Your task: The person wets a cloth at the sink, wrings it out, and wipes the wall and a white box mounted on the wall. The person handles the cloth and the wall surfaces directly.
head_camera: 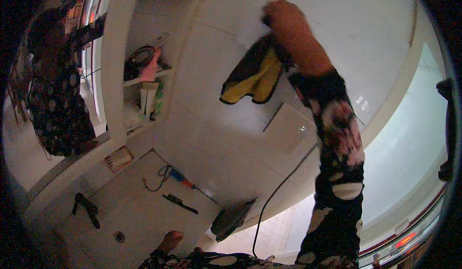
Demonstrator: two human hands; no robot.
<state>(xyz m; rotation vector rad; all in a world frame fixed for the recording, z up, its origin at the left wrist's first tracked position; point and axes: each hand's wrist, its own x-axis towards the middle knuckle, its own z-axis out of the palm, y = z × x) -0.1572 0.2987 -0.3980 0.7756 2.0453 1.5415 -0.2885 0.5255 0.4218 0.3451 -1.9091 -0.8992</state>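
Observation:
My right hand [285, 14] is raised against a pale, glossy panelled surface [216, 63], its fingers closed and blurred. From it hangs a two-sided cloth [260, 74], black on one face and yellow on the other, with dark edging. A dark, flower-patterned sleeve [339, 131] covers the arm below the wrist. My left hand is out of view. Under the cloth sits a square panel [288, 124] with a dark gap along one edge. Bare skin, seemingly a foot [172, 238], shows at the bottom beside my patterned clothing [216, 260].
Open shelves [149, 75] at left hold a pink item [151, 66] and dark coiled things. A mirror-like view shows a person in patterned clothing [57, 88]. Lower down lie a corded tool [180, 178], a dark comb-like object [180, 203] and a dark cloth-like item [232, 218]. A black cable [278, 193] runs downward.

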